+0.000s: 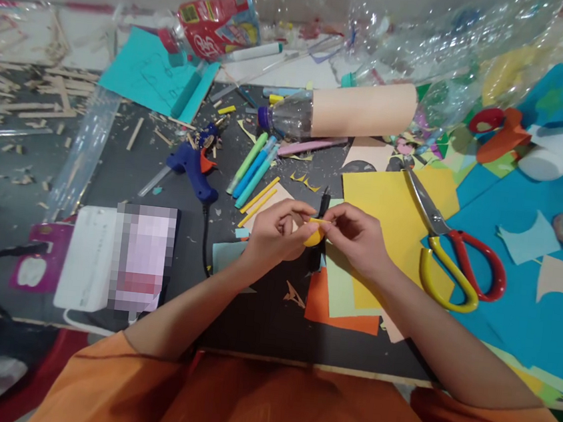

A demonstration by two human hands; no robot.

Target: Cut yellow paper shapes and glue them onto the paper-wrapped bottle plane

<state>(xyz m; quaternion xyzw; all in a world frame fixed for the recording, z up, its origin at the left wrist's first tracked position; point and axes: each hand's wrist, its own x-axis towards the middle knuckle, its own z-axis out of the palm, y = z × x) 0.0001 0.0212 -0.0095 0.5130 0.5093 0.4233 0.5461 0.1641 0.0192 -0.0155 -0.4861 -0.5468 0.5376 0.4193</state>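
Both my hands meet over the middle of the dark table and pinch a small piece of yellow paper [313, 237] between them. My left hand [279, 232] holds its left side between thumb and fingers. On the right side, my right hand [357, 238] grips the upper edge. The paper looks bent or rounded, its exact shape partly covered by fingers. Beneath the hands lies a black pen-like tool [315, 258]. Thin yellow strips [258, 202] rest left of my left hand. Under my right forearm are stacked yellow sheets [383, 201] and an orange sheet [319, 302].
Large scissors [451, 246] with red and yellow handles lie at right. A blue glue gun [193, 168], markers [253, 168] and a phone [143, 257] are at left. Behind is a paper-wrapped bottle [362, 110], with plastic bottles and wood scraps farther back.
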